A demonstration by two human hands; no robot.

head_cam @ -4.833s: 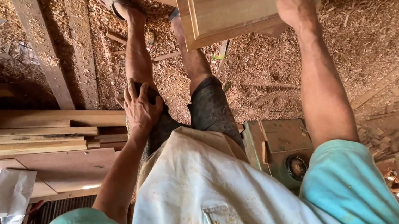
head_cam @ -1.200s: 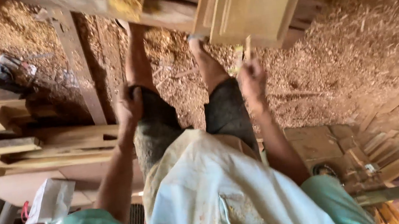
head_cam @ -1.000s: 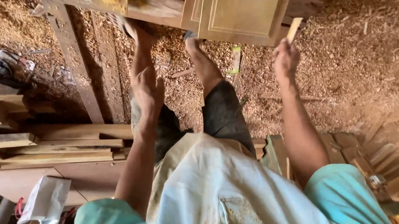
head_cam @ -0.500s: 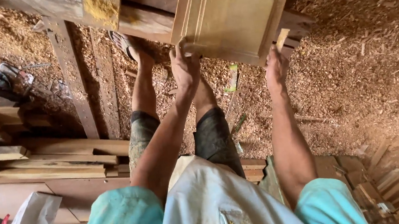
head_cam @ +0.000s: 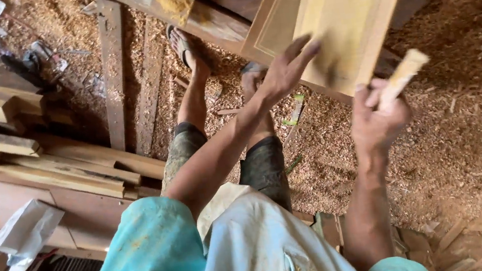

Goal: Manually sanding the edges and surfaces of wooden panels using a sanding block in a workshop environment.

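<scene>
wooden panel [head_cam: 355,4]: top cut off | stick [head_cam: 400,74]: blurred

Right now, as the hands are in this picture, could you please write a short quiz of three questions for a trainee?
1. True or false: the left hand is spread open against the wooden panel.
2. What does the right hand hold? A) a hammer B) a short pale wooden stick C) a white bag
3. What covers the floor under the person's feet?

Key:
1. True
2. B
3. Wood shavings and sawdust
</scene>
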